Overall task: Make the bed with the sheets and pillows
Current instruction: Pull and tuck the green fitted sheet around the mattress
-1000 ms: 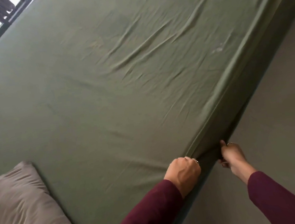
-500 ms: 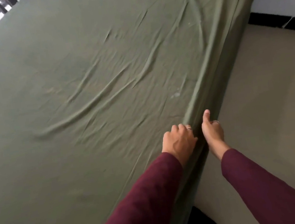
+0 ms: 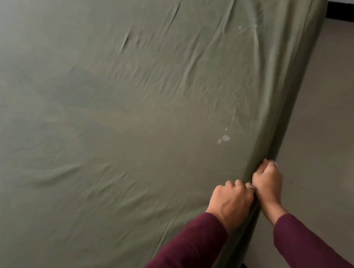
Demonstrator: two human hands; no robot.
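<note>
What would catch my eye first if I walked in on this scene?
The wide olive-green sheet fills nearly the whole view, creased across its middle and marked by a pale stain near the right edge. At that edge, low in the picture, the left hand and the right hand sit side by side, both gripping the sheet's fold. Maroon sleeves lead up to them from the bottom.
</note>
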